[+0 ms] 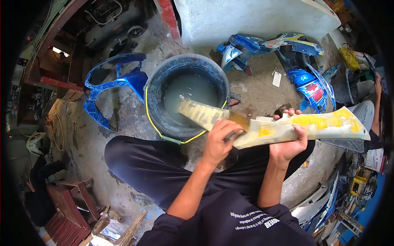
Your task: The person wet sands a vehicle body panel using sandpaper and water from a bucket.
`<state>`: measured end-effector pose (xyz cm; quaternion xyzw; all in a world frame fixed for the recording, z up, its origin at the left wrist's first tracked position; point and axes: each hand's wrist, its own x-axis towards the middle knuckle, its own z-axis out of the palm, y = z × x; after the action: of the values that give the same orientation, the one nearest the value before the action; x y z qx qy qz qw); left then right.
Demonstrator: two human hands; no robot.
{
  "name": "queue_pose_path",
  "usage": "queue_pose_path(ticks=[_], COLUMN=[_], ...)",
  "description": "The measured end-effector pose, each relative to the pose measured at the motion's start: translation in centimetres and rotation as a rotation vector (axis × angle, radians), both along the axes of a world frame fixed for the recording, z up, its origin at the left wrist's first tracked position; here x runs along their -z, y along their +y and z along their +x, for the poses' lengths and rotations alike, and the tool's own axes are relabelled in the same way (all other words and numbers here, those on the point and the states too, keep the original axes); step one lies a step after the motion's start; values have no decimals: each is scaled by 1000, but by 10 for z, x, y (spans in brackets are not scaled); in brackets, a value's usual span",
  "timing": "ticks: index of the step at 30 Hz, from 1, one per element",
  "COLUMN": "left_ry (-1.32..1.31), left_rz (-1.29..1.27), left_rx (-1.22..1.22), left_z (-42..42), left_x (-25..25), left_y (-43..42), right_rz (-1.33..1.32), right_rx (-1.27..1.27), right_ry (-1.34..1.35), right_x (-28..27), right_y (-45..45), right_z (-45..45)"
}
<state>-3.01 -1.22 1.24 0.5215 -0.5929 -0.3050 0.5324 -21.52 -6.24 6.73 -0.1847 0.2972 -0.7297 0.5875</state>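
Note:
A long, cream-coloured vehicle body panel (328, 124) with yellow and worn patches lies across my lap. Its narrow left end reaches over a black bucket (154, 78) of cloudy water. My right hand (288, 141) supports the panel from below, palm up, thumb on the near edge and fingertips over the far edge. On the panel's middle, my left hand (221, 138) is closed around a brownish piece (239, 120) that looks like sandpaper. This piece is smeared by motion, and its underside is hidden. Something dark shows by the left thumb.
A blue fairing frame (96, 88) lies left of the bucket. Blue motorcycle panels (316, 88) lie at the right, more along the white wall (254, 18). A yellow bucket handle (148, 117) hangs at the near side. Wooden furniture (67, 209) stands lower left. Another person's arm (377, 94) shows far right.

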Motion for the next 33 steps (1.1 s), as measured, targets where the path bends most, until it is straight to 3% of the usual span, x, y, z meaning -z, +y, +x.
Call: queue_pose_path(ticks=[2,5,8,12,14,18,26,31,33], left_ry=[4,-9,4,-123,-58,-84,-184,-158,-190], left_rz=[67,173,40,88,158,73,206,79,72], left_rx=[-58,-126,21,-21,-84,-20,-91,39,14], left_z=[15,22,1,18,27,4,32,15,29], left_x=[29,28,-1,19,36,4,35,11,32], left_y=[8,10,7,9,11,8,12,10,11], right_rz=[23,-12,-26,7,6,-12,-10,-20,10], right_rx=[3,2,1,14,9,3,-2,-8,-4], right_ry=[-5,-24,-33,-6,-34,-29,-33,-40,-31], right_x=[5,8,5,5,8,5,8,5,8], right_y=[0,2,3,0,2,5,1,1,1], right_z=[-2,2,2,-4,-1,2,1,-4,-5])
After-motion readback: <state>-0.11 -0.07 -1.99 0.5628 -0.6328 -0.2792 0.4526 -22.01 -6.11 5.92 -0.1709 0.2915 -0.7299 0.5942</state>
